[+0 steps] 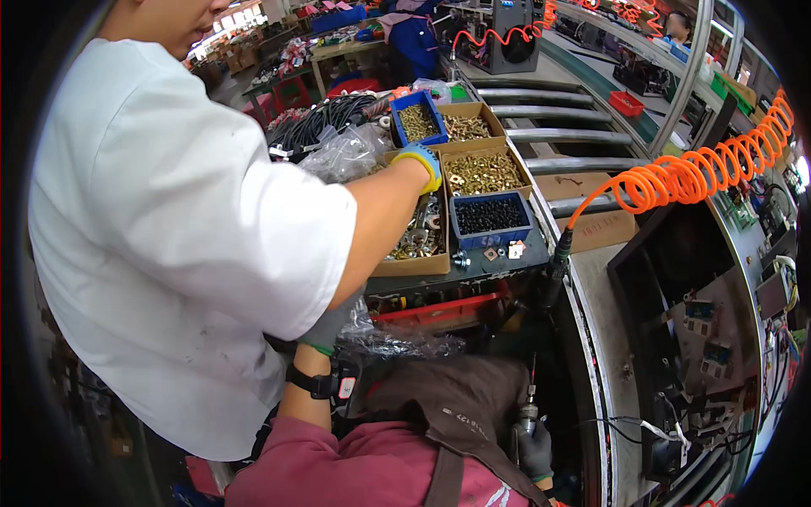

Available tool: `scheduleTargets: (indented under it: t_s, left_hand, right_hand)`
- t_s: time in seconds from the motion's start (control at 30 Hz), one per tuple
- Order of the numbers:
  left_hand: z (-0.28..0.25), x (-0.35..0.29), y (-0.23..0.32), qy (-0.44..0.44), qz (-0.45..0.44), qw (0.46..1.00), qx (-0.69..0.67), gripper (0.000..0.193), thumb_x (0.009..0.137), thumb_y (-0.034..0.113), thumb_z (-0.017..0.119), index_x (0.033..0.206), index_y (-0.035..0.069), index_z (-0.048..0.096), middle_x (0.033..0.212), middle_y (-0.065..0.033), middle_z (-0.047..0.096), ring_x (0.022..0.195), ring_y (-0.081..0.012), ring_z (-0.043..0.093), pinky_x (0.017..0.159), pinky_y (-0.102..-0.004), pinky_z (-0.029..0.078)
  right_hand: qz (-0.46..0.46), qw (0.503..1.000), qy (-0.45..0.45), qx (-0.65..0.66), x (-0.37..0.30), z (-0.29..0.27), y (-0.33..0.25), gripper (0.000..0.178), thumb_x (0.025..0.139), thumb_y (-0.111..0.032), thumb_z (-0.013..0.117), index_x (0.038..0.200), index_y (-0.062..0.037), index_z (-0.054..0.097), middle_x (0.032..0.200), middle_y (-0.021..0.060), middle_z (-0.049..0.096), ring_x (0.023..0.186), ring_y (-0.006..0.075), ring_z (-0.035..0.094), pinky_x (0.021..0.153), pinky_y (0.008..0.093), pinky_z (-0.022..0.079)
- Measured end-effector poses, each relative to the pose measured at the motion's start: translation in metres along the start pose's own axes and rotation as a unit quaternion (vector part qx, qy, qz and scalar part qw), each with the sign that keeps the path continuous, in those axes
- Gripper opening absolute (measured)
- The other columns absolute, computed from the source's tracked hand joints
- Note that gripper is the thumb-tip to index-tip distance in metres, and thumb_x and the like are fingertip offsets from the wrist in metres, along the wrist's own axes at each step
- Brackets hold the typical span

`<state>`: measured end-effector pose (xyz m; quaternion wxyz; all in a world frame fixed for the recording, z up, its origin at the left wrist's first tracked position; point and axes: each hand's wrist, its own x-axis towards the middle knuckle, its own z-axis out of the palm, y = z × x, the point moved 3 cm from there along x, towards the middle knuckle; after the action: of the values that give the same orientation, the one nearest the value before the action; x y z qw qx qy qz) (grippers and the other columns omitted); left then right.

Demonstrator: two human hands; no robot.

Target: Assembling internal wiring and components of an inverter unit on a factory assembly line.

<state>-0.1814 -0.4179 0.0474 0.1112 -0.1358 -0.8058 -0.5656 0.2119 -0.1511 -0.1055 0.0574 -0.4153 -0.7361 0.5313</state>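
Observation:
My right hand (535, 449), in a dark grey glove, is closed around a power screwdriver (528, 412) beside my brown apron; its thin bit points up. My left hand (325, 328), in a grey and green glove, reaches forward past the co-worker's white sleeve. The co-worker's arm hides its fingers, and what it touches cannot be seen. Just beyond it, a co-worker's hand (422, 160) in a yellow and blue glove hovers over cardboard boxes of brass-coloured screws (481, 173). Nearer stands a blue bin of black screws (490, 215), with a few loose bolts (460, 258) beside it.
A co-worker in a white shirt (186, 228) leans in close on my left. An orange coiled hose (676, 177) with a black driver (556, 270) hangs at right. Beyond are conveyor rollers (562, 135) and a black panel (676, 262) with circuit boards. A red tray (448, 311) sits under the bench.

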Motion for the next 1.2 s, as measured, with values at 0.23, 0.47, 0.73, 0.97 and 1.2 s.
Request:
scheduleTargets:
  t_s: [0.23,0.47,0.73,0.97,1.2]
  left_hand:
    - [0.089,-0.033,0.047,-0.311,-0.093,0.944,0.05,0.044,0.077,0.032,0.082,0.106,0.0,0.069,0.084,-0.0081,0.069,0.075,-0.0138,0.064,0.071,-0.0283,0.052]
    - [0.171,-0.058,0.033,-0.435,-0.173,0.876,-0.119,0.032,0.084,0.015,0.075,0.11,0.0,0.064,0.095,-0.0051,0.067,0.084,-0.0092,0.061,0.075,-0.0253,0.051]
    - [0.203,-0.079,-0.075,-0.508,0.284,0.733,0.354,0.021,0.089,0.027,0.057,0.098,0.012,0.068,0.091,-0.0137,0.069,0.081,-0.0364,0.067,0.068,-0.0491,0.052]
    - [0.188,-0.091,-0.131,-0.633,0.29,0.547,0.465,0.029,0.089,0.03,0.053,0.104,0.015,0.071,0.098,-0.0172,0.07,0.093,-0.0364,0.068,0.079,-0.0501,0.054]
    - [0.267,-0.121,0.088,-0.551,0.352,0.75,0.102,0.017,0.084,0.024,0.065,0.095,0.011,0.07,0.082,-0.0114,0.064,0.075,-0.0299,0.065,0.067,-0.0412,0.052]
  right_hand:
    - [0.046,0.964,-0.048,0.257,-0.026,-0.006,-0.015,0.036,0.091,-0.015,0.063,0.124,-0.0038,0.055,0.085,-0.0029,0.056,0.072,0.0063,0.05,0.065,0.0238,0.042]
    - [0.009,0.992,-0.012,0.123,-0.034,0.016,0.006,0.039,0.084,-0.028,0.076,0.107,-0.002,0.059,0.084,0.0099,0.062,0.072,0.0191,0.057,0.067,0.0348,0.047]
    - [0.014,1.0,0.022,0.013,-0.04,0.011,0.006,0.061,0.081,-0.052,0.071,0.116,-0.0033,0.058,0.097,0.0207,0.067,0.089,0.0354,0.065,0.081,0.0423,0.049]
    - [0.058,0.997,0.021,-0.045,-0.066,-0.006,-0.023,0.058,0.079,-0.049,0.072,0.116,-0.0072,0.057,0.101,0.0218,0.066,0.094,0.0393,0.064,0.082,0.0442,0.05]
    - [0.029,0.992,0.098,-0.073,-0.104,-0.038,-0.066,0.059,0.079,-0.047,0.074,0.12,-0.0086,0.055,0.094,0.0201,0.068,0.088,0.0416,0.066,0.076,0.0457,0.052]
